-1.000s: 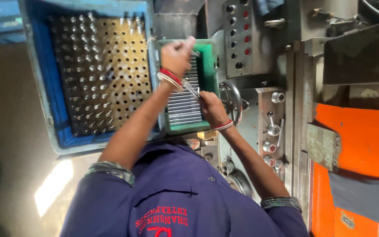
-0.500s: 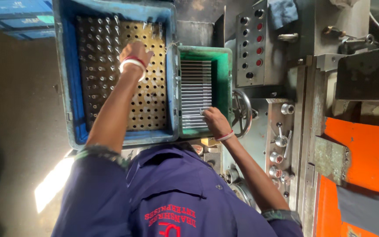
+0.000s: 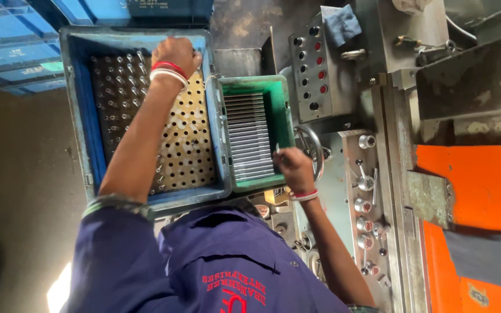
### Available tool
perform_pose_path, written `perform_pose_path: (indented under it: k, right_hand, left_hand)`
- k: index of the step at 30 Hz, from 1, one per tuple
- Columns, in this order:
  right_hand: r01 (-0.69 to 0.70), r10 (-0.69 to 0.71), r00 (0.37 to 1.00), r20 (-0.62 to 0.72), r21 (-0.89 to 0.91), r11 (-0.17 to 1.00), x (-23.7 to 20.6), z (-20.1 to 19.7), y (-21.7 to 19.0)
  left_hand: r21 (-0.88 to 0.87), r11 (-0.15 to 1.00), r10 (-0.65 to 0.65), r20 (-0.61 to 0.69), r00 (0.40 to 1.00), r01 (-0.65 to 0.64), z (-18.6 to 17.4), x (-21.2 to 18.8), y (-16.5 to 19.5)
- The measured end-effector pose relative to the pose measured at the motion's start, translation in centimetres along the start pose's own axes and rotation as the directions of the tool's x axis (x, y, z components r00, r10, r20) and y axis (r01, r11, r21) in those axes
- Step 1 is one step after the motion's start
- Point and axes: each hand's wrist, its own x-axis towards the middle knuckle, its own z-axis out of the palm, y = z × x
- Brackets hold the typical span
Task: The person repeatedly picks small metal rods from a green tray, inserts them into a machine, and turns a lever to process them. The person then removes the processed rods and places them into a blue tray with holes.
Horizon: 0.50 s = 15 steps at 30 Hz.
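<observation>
My left hand (image 3: 173, 54) reaches to the far end of a blue crate (image 3: 79, 110). A perforated plate (image 3: 188, 145) lies in the crate, with several metal pins (image 3: 117, 98) standing in its holes. The fingers are curled downward and hide whatever they hold. My right hand (image 3: 293, 168) rests at the near right corner of a green tray (image 3: 278, 110) filled with a row of thin metal rods (image 3: 247, 136). It pinches one thin rod (image 3: 278, 150) between its fingertips.
A grey machine stands to the right, with a button panel (image 3: 314, 64), a handwheel (image 3: 311, 148) and small levers (image 3: 366, 182). Orange guard panels (image 3: 471, 185) are further right. A blue cloth (image 3: 341, 24) lies on the panel's top. Blue crates (image 3: 7, 46) are stacked at the far left.
My left hand has moved from the green tray across to the far end of the blue crate. My right hand has stayed at the tray's near right corner.
</observation>
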Motion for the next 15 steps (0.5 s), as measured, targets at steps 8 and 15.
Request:
perform_pose_path:
  k: [8,15]
  right_hand:
    - [0.177,-0.177,0.984,0.004,0.017,0.984,2.8,-3.4,-6.4]
    - [-0.147,0.143,0.989,0.037,0.143,0.979,-1.0,-3.0,-6.8]
  left_hand:
    - [-0.893,0.431,0.457,0.340,0.822,0.130,0.2,-8.5,6.4]
    - [-0.775,-0.254,0.133,0.564,0.815,0.578,9.0,-13.2,9.9]
